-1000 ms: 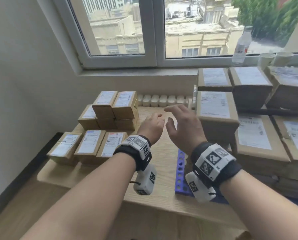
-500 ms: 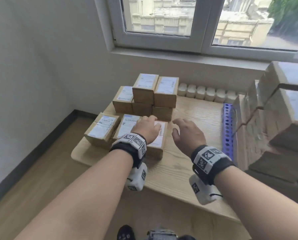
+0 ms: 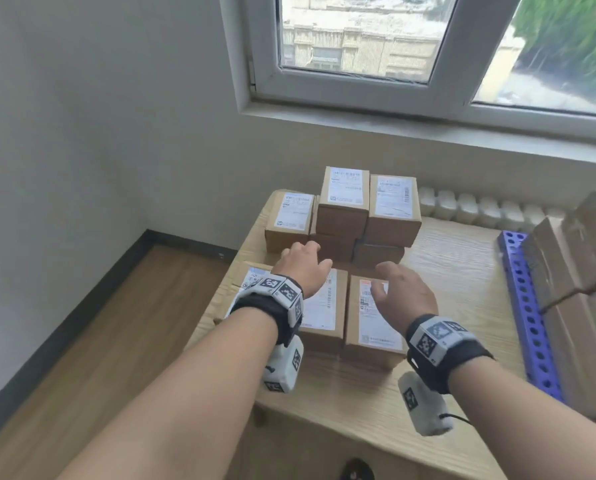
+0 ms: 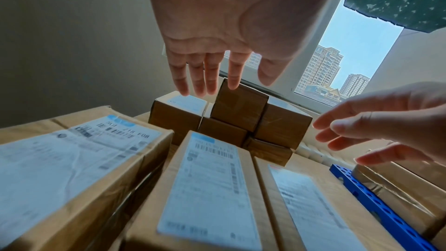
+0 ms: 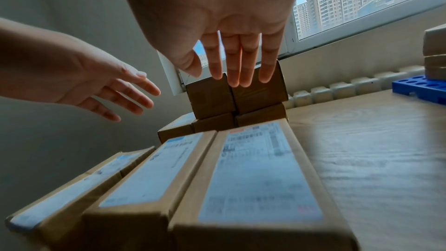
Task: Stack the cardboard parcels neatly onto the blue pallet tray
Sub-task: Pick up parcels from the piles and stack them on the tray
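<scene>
Three flat cardboard parcels with white labels lie side by side at the front left of the wooden table: the left one point(image 3: 249, 282), the middle one point(image 3: 320, 313) and the right one point(image 3: 376, 320). My left hand point(image 3: 303, 265) hovers open above the middle parcel point(image 4: 210, 188), fingers straight, holding nothing. My right hand point(image 3: 393, 285) hovers open above the right parcel point(image 5: 255, 175), also holding nothing. Behind them stands a small stack of parcels point(image 3: 345, 202). The blue pallet tray point(image 3: 525, 306) lies at the right, with larger parcels point(image 3: 573, 271) piled on it.
A row of white ribbed blocks point(image 3: 480, 209) runs along the table's back edge under the window sill. Bare wooden tabletop point(image 3: 456, 271) separates the small parcels from the tray. The table's left edge drops to the floor point(image 3: 116, 323) beside a white wall.
The head view has swung left, away from the tray. Both hands moved left and now hover over the front row of flat parcels, still holding nothing.
</scene>
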